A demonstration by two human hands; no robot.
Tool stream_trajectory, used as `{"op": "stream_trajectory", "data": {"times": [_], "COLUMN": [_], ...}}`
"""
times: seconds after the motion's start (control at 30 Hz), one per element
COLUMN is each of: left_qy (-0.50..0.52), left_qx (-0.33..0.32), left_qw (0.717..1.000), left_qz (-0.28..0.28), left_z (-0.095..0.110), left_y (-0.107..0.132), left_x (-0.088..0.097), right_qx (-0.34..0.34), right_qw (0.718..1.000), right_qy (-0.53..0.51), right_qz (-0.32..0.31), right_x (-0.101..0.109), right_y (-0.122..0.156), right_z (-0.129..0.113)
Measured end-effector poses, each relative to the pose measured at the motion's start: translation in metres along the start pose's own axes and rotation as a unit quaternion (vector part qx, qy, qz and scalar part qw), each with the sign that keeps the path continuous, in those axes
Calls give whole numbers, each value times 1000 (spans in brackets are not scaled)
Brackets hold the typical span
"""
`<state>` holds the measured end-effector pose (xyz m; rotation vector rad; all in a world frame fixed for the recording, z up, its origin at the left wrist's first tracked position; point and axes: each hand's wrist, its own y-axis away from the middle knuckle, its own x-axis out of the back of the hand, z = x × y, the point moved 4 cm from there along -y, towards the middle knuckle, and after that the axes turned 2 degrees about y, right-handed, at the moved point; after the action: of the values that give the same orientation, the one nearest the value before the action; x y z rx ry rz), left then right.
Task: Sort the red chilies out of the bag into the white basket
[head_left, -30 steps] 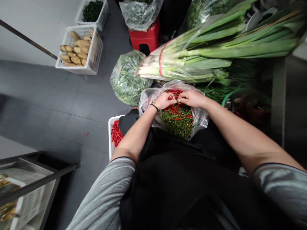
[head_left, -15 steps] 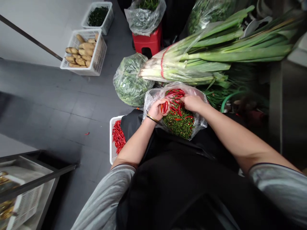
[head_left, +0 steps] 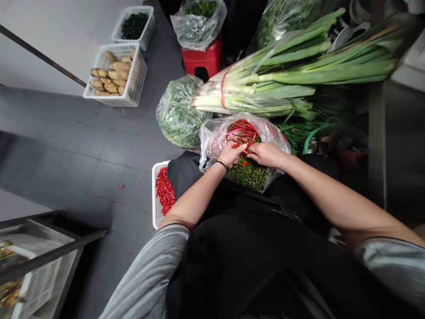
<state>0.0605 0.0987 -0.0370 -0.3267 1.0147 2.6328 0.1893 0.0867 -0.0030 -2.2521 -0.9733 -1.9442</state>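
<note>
Both hands meet over an open clear plastic bag (head_left: 212,133) holding red chili peppers (head_left: 244,128) and a pile of green stems (head_left: 250,175). My left hand (head_left: 231,154) is closed around red chilies, a bit of orange-red showing at its fingers. Its thumb reaches toward the other hand. Close beside it, my right hand (head_left: 264,153) pinches a red chili between its fingertips. At my left knee a white basket (head_left: 154,195) holds many loose red chilies (head_left: 164,190); dark cloth covers part of it.
Beyond the bag lie a bundle of leeks (head_left: 265,84) and a bag of leafy greens (head_left: 182,110). A red stool (head_left: 206,57) stands behind. White crates (head_left: 136,88) sit at far left. A metal rack (head_left: 56,235) is at lower left, a green-rimmed basket (head_left: 310,137) at right.
My left hand has moved right and turned over, its palm now hidden. My right hand has come slightly down and nearer to me, so the two hands meet at a chili.
</note>
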Motion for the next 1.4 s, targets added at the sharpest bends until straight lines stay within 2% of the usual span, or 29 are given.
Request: {"op": "stream_trajectory", "data": {"times": [0.07, 0.13, 0.2, 0.3, 0.37, 0.47, 0.57, 0.63, 0.7, 0.77, 0.83, 0.93, 1.0, 1.03, 1.1, 1.2, 1.3, 1.37, 1.4], "left_qy": [2, -24, -71, -113, -90, 32, 149, 170, 157, 129, 96, 67, 70, 77, 96, 114, 125, 128, 125], "left_qx": [-37, -89, -164, -246, -234, -125, -9, 22, 26, 20, 12, -10, -21, -22, -21, -9, -20, -61, -85], "left_qw": [997, 990, 979, 961, 968, 991, 987, 980, 979, 982, 986, 989, 989, 989, 990, 987, 988, 988, 987], "left_qz": [-63, -102, -102, -57, -29, -22, -63, -99, -130, -140, -135, -134, -129, -121, -105, -109, -90, -60, -50], "left_z": [11, 29, 49, 67, 63, 41, 21, 16, 16, 16, 13, 8, 6, 6, 6, 6, 8, 12, 16], "left_y": [3, 9, 18, 31, 35, 31, 26, 25, 26, 27, 26, 23, 21, 21, 19, 20, 24, 28, 30], "left_x": [-10, -18, -23, -23, -18, -6, 2, 4, 4, 1, -5, -15, -17, -16, -13, -10, -12, -14, -16], "right_qx": [80, 113, 107, 24, -48, -83, -67, -77, -90, -90, -87, -95, -104, -111, -118, -94, -79, -74, -60], "right_qw": [994, 982, 975, 985, 986, 974, 976, 985, 993, 984, 954, 888, 853, 845, 847, 858, 857, 876, 898], "right_qy": [-70, -150, -189, -93, 19, 121, 136, 94, -9, -151, -287, -443, -502, -512, -510, -505, -508, -475, -435], "right_qz": [35, 27, -41, -142, -160, -170, -154, -122, -78, -30, 18, 73, 99, 108, 94, 26, 37, 37, 33], "right_x": [18, 31, 33, 17, 4, -14, -16, -7, 6, 16, 23, 23, 21, 20, 14, -1, -11, -10, -5], "right_y": [7, 13, 16, 15, 13, 10, 2, -5, -9, -9, -4, 6, 13, 16, 21, 22, 20, 22, 24], "right_z": [4, 14, 26, 42, 45, 32, 22, 29, 41, 49, 48, 33, 22, 19, 12, -1, -8, -9, -10]}}
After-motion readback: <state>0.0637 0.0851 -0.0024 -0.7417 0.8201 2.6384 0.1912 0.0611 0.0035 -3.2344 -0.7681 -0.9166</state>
